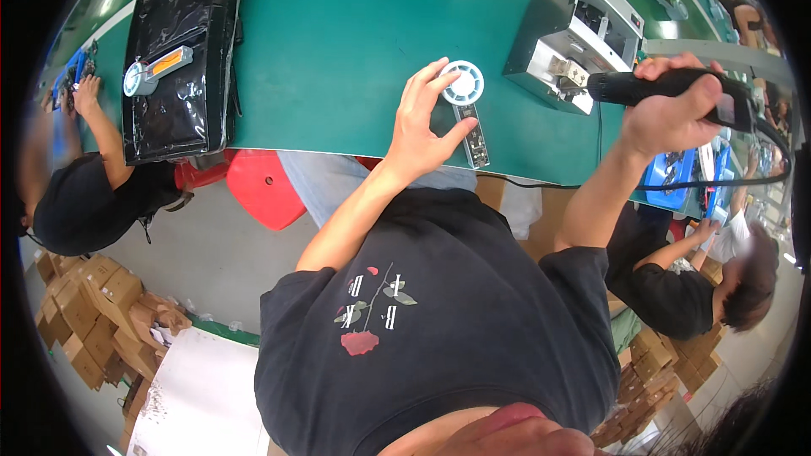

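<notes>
The left hand (422,122) is spread open, fingertips touching the round head and thumb the handle of a small fan (466,111) lying on the green table (338,51). The right hand (676,114) grips a black power screwdriver (621,88), its tip at the front of a metal box (541,55).

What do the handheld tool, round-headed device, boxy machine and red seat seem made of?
Handheld tool: probably plastic, dull black and molded-looking. Round-headed device: likely pale plastic, with a smooth segmented ring; a dark circuit board shows below. Boxy machine: apparently sheet metal, from its crisp edges and silvery front. Red seat: likely plastic, smooth and evenly coloured.
</notes>
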A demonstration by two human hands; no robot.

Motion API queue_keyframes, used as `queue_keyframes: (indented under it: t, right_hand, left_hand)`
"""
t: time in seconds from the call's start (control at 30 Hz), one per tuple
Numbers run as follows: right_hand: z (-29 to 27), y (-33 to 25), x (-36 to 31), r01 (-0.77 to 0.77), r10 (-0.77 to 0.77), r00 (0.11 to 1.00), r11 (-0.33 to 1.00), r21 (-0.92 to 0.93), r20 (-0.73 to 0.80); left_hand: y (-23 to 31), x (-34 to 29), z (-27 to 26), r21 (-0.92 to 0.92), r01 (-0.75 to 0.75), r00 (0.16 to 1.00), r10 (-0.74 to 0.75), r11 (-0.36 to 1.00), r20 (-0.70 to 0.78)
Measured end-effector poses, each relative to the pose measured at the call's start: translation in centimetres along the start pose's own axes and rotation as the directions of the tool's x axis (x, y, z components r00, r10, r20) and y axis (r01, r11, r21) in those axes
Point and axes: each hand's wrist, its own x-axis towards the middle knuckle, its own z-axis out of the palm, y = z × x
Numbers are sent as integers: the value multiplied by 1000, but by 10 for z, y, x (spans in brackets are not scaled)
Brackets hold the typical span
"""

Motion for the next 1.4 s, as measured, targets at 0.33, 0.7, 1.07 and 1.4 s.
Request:
queue_keyframes:
  t: [0.33,0.7,1.07,1.4]
  right_hand:
    - [11,-22,-41,7,-1,995,999,-54,103]
    - [17,-41,-38,-36,36,999,986,-165,-2]
    - [63,-42,-78,-40,42,997,999,-33,62]
    - [78,-28,-90,-8,6,994,1000,16,111]
  left_hand:
    - [-2,1,-2,-12,-1,1000,1,1000,2]
    - [-4,1,-2,-50,-23,1000,22,998,-20]
    - [-5,-1,-3,-72,-28,999,26,997,-27]
    - [-5,-1,-2,-78,-31,999,29,996,-33]
